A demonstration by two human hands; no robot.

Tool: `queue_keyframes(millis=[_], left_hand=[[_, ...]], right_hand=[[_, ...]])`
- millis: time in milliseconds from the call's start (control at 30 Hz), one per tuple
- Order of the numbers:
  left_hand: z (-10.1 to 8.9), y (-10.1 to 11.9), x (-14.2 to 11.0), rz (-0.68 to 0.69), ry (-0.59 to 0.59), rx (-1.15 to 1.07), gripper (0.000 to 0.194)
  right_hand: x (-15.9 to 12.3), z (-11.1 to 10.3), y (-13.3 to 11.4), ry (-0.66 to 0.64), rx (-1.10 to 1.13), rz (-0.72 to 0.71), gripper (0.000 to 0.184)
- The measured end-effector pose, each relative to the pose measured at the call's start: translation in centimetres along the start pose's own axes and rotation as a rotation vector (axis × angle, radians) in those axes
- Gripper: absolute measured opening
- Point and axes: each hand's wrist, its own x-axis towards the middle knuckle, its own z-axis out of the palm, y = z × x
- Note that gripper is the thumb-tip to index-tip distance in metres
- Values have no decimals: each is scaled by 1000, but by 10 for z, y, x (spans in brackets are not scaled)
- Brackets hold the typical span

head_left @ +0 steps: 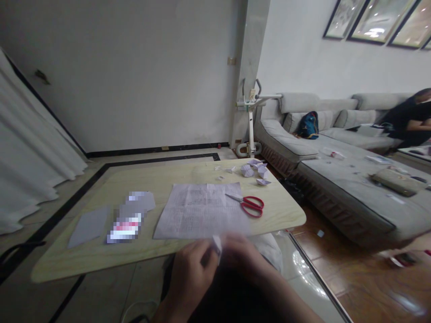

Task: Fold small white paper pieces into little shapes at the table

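Note:
My left hand [194,264] is closed on a small piece of folded white paper [217,243], just off the table's near edge. Close against the paper's other side is my right hand [241,252]; motion smears its fingers, so their grip cannot be made out. Beyond my hands a large creased printed sheet [198,215] lies flat on the table [128,177]. Red-handled scissors [247,205] rest partly on the sheet's right side, blades pointing left. Several small folded paper shapes [247,170] are grouped at the far right corner, with paper scraps [230,169] beside them.
On the table's left lie a blank paper piece [88,226] and a pixelated item [126,226]. A grey sofa [340,193] stands to the right, holding a backpack [309,125] and a seated person [412,116]. White exercise equipment [251,130] is behind the table.

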Motion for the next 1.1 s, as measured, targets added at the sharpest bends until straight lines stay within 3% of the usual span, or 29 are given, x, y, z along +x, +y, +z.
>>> queue_keyframes(millis=[333,733,900,1100], left_hand=[[-4,-2,3,-41,-21,96,16],[-4,4,3,-128,-55,-300,18],[0,-3,1,-134,-56,-316,20],[-1,-7,-2,-48,-60,-317,22]], right_hand=[[-9,11,-20,-41,-352,-157,36],[-5,1,-15,81,-494,-293,29],[-6,2,-15,85,-462,-278,28],[-5,2,-13,50,-346,-225,25]])
